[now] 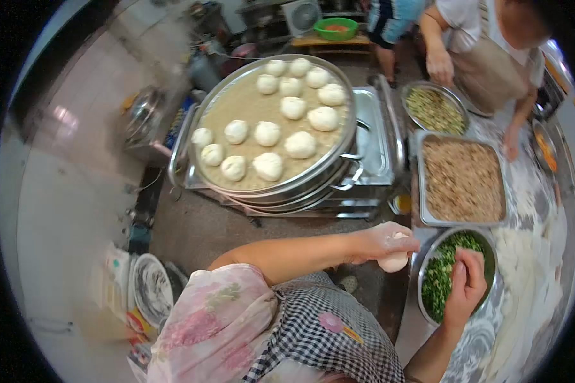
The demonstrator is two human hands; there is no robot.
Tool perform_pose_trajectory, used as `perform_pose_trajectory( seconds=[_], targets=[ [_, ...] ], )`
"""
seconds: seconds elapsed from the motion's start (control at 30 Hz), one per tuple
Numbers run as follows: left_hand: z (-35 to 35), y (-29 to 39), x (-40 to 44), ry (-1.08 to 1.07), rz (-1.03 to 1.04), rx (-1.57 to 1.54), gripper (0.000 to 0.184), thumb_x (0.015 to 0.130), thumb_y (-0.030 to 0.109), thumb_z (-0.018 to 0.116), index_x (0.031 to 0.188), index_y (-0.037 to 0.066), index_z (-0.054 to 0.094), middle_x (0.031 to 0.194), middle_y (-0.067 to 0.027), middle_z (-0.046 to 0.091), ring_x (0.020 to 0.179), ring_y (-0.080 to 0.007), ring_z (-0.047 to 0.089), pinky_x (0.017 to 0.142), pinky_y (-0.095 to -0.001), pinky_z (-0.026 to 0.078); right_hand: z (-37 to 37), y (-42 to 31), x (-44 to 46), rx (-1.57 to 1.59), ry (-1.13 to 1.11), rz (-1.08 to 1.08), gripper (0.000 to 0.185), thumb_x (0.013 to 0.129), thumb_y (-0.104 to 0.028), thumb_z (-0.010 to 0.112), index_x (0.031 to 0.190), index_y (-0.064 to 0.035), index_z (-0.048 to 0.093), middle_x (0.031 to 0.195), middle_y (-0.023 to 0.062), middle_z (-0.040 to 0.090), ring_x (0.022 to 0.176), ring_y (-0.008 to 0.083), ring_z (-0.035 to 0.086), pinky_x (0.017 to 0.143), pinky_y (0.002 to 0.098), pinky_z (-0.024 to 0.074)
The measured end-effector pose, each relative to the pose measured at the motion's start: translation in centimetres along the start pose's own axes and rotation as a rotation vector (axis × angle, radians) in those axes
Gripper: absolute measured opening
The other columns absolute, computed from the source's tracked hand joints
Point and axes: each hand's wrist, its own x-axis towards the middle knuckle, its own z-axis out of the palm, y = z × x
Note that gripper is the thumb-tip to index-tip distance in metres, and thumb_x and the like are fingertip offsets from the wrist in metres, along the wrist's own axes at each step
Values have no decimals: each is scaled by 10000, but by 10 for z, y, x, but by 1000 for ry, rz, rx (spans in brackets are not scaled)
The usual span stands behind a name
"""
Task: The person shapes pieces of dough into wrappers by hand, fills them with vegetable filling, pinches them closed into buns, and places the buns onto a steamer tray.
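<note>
My left hand is closed around a pale, rounded piece of dough, held off the table's edge beside a metal bowl. Whether the dough has filling in it is hidden. Chopped greens fill the bowl. Above them is my right hand, its fingers curled and bunched together; what they hold, if anything, does not show. A rectangular metal tray of minced filling stands just beyond the bowl. At the right, a long sheet of dough lies on the floured table.
Several white buns sit on a round steamer tray, stacked on a metal cart at the left. A co-worker stands at the far right by a bowl of chopped vegetables. Another person's legs show behind.
</note>
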Motion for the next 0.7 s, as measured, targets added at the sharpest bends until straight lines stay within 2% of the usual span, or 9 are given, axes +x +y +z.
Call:
perform_pose_trajectory(
  seconds=[0.07, 0.17, 0.2, 0.3, 0.37, 0.43, 0.5, 0.6, 0.7],
  targets=[
    [-15, -2, -16, 59, 6, -75, 200, 863, 203, 510, 816, 30, 599, 885, -64, 616, 813, -139, 566, 729, -279, 466, 7, 11, -8, 221, -159, 240, 160, 877, -11, 478, 989, 3, 592, 868, 27, 535, 635, 66, 438, 553, 195, 356],
    [-47, -4, -48, 99, 45, -287, 302, 919, 309, 507, 838, 30, 589, 1005, -127, 635, 914, -190, 596, 814, -329, 480, 42, 20, -30, 355, -304, 386, 159, 876, -36, 499, 972, 7, 618, 784, 19, 568, 642, 68, 495, 557, 196, 403],
    [-59, -1, -60, 108, 113, -373, 383, 923, 393, 500, 838, 30, 584, 1037, -150, 630, 936, -206, 597, 827, -347, 481, 52, 20, -36, 378, -378, 431, 160, 876, -36, 505, 974, 6, 624, 784, 23, 577, 644, 71, 509, 562, 197, 414],
    [-102, 28, -95, 455, 132, -210, 405, 925, 427, 479, 877, 39, 588, 957, -135, 648, 848, -195, 616, 734, -331, 508, 84, 25, -53, 340, -565, 433, 164, 876, -46, 529, 997, 6, 628, 793, 35, 592, 648, 80, 529, 573, 197, 426],
    [-156, 27, -103, 596, 333, -287, 411, 936, 422, 457, 907, 33, 587, 921, -117, 653, 804, -178, 614, 689, -323, 513, 104, 22, -56, 368, -593, 446, 173, 880, -74, 548, 1010, 8, 627, 811, 43, 601, 650, 83, 535, 577, 200, 428],
    [-192, 72, -109, 919, 280, -483, 393, 945, 400, 445, 914, 36, 589, 883, -95, 646, 775, -174, 605, 687, -322, 512, 122, 6, -49, 369, -577, 482, 172, 878, -64, 541, 1008, 8, 628, 807, 40, 603, 652, 79, 535, 574, 201, 426],
    [-245, 98, -105, 941, 388, -388, 371, 952, 375, 439, 931, 41, 599, 900, -84, 639, 775, -175, 604, 705, -317, 507, 140, -12, -38, 381, -567, 549, 170, 876, -55, 534, 1002, 8, 628, 801, 37, 603, 652, 77, 534, 574, 201, 426],
    [-311, 119, -97, 907, 605, 242, 359, 935, 348, 481, 1052, 32, 604, 954, -82, 631, 828, -179, 605, 752, -300, 489, 167, -39, -21, 326, -553, 565, 162, 873, -42, 525, 986, 7, 630, 795, 32, 604, 654, 73, 533, 576, 199, 427],
    [-371, 106, -84, 719, 457, 634, 379, 902, 271, 532, 1189, 24, 556, 1039, -114, 628, 912, -187, 599, 800, -287, 467, 190, -48, -23, 299, -525, 582, 151, 871, -37, 525, 968, 6, 632, 793, 29, 603, 657, 70, 531, 578, 195, 426]
  ],
)
